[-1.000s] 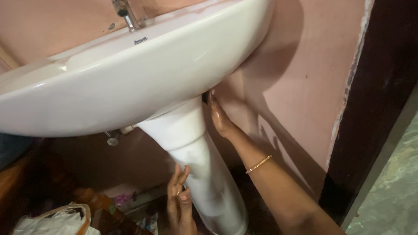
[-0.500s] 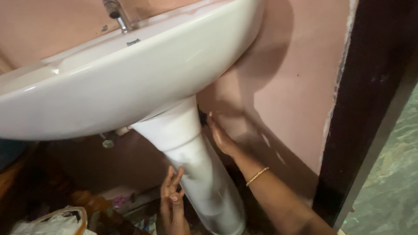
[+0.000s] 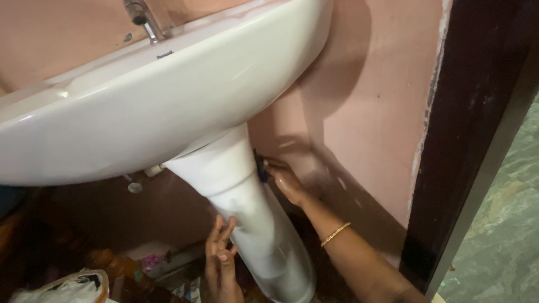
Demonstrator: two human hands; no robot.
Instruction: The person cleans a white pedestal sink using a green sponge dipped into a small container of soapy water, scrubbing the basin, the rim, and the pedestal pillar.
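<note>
- Pink plaster wall behind, dark door frame on the right w/ chipped paint along its edge.
- White wash basin fixed to wall, metal tap on top at the back.
- White pedestal runs down from under basin, tilted toward lower right.
- Right hand reaches behind pedestal top, just under basin; fingertips on a small dark fitting betw. pedestal & wall. Grip narrow, fingers bent; can't tell if it truly clasps the fitting.
- Gold bangle on right wrist.
- Left hand flat against pedestal's left side, lower down; fingers spread & straight, holding nothing.
- White plastic bag + clutter on floor, bottom left, dim.
</note>
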